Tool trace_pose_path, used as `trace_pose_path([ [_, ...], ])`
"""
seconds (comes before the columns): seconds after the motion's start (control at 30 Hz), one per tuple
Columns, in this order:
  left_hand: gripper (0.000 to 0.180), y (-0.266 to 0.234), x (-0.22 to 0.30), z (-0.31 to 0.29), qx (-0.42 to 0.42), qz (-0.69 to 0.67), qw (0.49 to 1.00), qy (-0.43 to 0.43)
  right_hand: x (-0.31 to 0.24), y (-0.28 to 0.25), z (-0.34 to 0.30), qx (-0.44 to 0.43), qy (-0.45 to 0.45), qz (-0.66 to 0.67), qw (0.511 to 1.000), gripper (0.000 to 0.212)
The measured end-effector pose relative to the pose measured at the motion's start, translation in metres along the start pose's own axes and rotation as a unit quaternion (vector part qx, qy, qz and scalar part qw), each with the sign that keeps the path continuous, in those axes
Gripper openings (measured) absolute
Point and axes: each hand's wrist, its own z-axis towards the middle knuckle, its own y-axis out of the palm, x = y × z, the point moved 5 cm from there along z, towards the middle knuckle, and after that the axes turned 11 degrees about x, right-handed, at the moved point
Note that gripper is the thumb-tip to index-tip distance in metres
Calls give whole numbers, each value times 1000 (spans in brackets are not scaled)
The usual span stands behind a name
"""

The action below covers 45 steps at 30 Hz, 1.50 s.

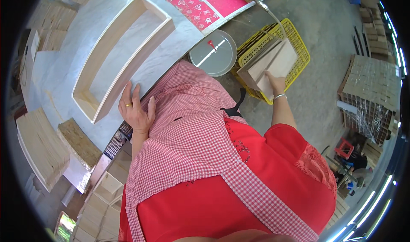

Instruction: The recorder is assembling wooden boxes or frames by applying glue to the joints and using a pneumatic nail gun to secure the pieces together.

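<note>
A pale wooden frame (pixel 128 71), long and open in the middle, lies on the light grey tabletop (pixel 55 75) to my left. My left hand (pixel 137 113) rests at the table's edge beside the frame's near side. Its fingers are spread and hold nothing; the fingertips look close to the wood, but whether they touch it I cannot tell. Out to the right, my right hand (pixel 276 83) grips a thin wooden board (pixel 282 58) in a yellow plastic crate (pixel 302 41). Several more boards (pixel 252 67) lean in the crate; part of the grip is hidden.
Between table and crate is a round basin (pixel 213 56) with a small red item in it. A pink patterned sheet (pixel 200 2) covers the far table end, near a hose fitting (pixel 262 5). Stacked panels (pixel 42 148) stand at left, a wrapped pallet stack (pixel 369 92) at right.
</note>
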Motion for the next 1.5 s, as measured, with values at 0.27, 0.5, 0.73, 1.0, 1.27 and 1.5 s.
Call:
trace_pose_path([
  [0.27,27,-38,-22,-19,99,-124,973,-168,-170,-153,43,86,-352,333,871,24],
  [0.5,22,-110,-59,-48,199,-3,919,-340,-385,-212,-215,-174,-788,185,561,104],
  [0.73,32,-121,-87,-42,216,10,902,-374,-442,-179,-343,-213,-909,43,357,112],
  [1.0,33,-108,-93,-19,166,-56,903,-392,-457,-166,-366,-194,-929,19,314,111],
  [1.27,21,-119,-93,-10,134,-2,931,-338,-467,-141,-362,-197,-938,4,287,108],
  [1.5,20,-125,-93,-1,110,-4,939,-327,-463,-124,-356,-145,-949,-2,279,105],
])
